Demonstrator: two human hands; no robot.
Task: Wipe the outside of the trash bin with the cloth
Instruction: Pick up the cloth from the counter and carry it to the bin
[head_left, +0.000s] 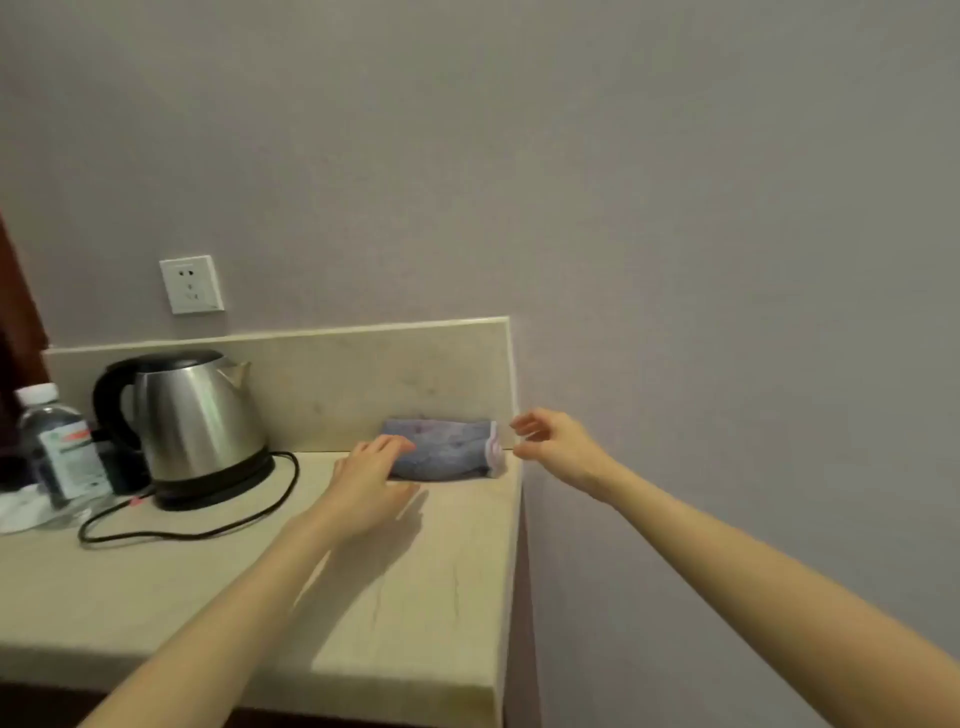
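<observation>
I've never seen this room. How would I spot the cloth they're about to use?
Find the beige counter against the grey wall and follow it to its far right corner, by the backsplash. The cloth lies there between the left hand and the right hand: a folded blue-grey bundle with a pale right end, soft, unlike the shiny steel kettle and clear bottle further left.

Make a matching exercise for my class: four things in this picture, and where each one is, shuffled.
1. Shiny steel kettle with black handle
2. Clear plastic water bottle with white cap
3. Folded blue-grey cloth
4. White square wall socket

A. on the wall
B. right end of counter
C. far left of counter
D. on a black base

Pairs: 1-D, 2-C, 3-B, 4-A.
</observation>
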